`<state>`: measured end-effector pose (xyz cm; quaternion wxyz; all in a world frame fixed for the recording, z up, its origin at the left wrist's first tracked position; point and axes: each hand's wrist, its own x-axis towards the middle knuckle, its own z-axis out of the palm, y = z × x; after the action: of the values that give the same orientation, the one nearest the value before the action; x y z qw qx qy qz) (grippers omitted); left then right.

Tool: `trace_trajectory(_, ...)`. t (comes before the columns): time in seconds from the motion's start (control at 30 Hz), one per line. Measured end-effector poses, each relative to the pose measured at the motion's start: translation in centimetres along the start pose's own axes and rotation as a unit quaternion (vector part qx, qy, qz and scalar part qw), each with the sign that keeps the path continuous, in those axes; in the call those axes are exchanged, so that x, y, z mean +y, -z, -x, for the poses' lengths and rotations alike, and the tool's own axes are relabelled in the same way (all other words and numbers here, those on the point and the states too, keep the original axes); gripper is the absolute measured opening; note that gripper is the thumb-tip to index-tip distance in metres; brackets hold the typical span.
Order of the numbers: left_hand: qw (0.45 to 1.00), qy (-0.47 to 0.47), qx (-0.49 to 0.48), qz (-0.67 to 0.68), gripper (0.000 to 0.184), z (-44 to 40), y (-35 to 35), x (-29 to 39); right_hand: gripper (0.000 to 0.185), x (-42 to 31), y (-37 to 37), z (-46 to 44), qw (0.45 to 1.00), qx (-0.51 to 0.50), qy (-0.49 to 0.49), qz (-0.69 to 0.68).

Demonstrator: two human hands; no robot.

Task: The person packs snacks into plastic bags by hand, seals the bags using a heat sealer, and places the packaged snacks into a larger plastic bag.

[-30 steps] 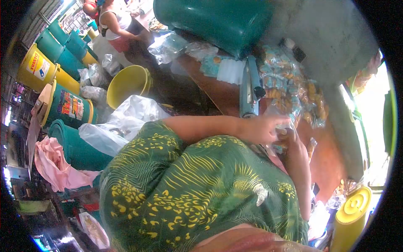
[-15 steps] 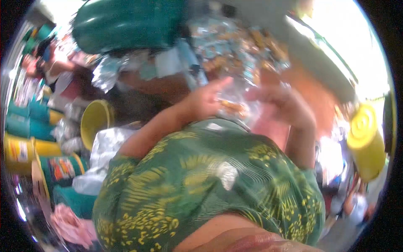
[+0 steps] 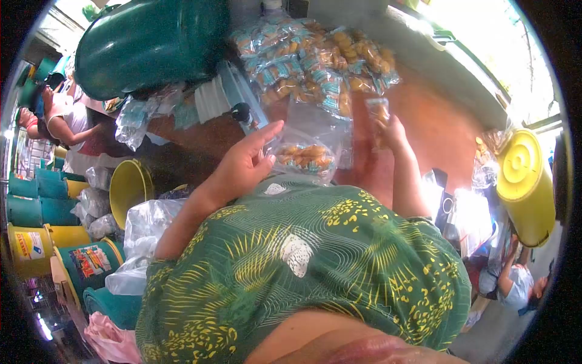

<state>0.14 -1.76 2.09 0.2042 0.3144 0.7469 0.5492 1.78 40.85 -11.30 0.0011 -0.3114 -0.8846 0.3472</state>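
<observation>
Right hand [image 3: 394,133], now off the bag [image 3: 304,159], is gripping a packet [image 3: 379,110]; left hand [image 3: 241,165] is splaying. Drum [image 3: 151,48] is crowding upper left.

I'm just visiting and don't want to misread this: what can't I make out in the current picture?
All in the head view:
Pack in the right hand: partly covered by the fingers; print too small to read.
Bag: exact contents hidden by overlap and shiny plastic.
Pile: lower packs hidden beneath upper ones; labels too small.
Green drum: cut off by the top edge.
</observation>
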Motion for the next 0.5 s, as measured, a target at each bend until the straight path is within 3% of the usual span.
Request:
trace_trajectory(0.1,1.0,0.022,0.002,0.008,0.065,-0.1,-0.2,0.5,0.048,-2.8,-3.3,0.4,0.967,-0.151,0.198,-0.043)
trace_trajectory(0.17,1.0,0.024,0.009,0.004,0.066,0.1,-0.3,0.3,0.044,-4.2,-5.3,-0.1,0.944,-0.223,0.243,0.015)
trace_trajectory(0.2,1.0,0.009,0.017,-0.004,0.067,0.2,-0.3,0.2,0.043,-6.4,-4.6,0.1,0.975,-0.166,0.146,0.013)
trace_trajectory(0.23,1.0,-0.006,0.027,-0.011,0.067,0.3,-0.2,0.2,0.047,-6.0,-5.6,-1.9,0.988,-0.06,0.134,-0.038)
trace_trajectory(0.3,0.999,-0.006,0.039,-0.035,0.068,0.9,0.1,0.4,0.049,-4.2,-7.7,-7.3,0.993,-0.049,0.102,-0.035)
trace_trajectory(0.4,0.997,0.026,0.045,-0.065,0.069,1.8,0.5,1.6,0.051,-5.7,-9.6,-8.3,0.985,-0.031,0.158,0.056)
trace_trajectory(0.47,0.996,0.027,0.056,-0.059,0.069,2.3,0.8,1.9,0.054,-4.2,-11.6,-11.2,0.952,0.085,0.211,0.203)
trace_trajectory(0.5,0.996,0.032,0.067,-0.047,0.068,2.8,0.9,1.9,0.05,-4.9,-10.6,-10.0,0.95,0.101,0.206,0.212)
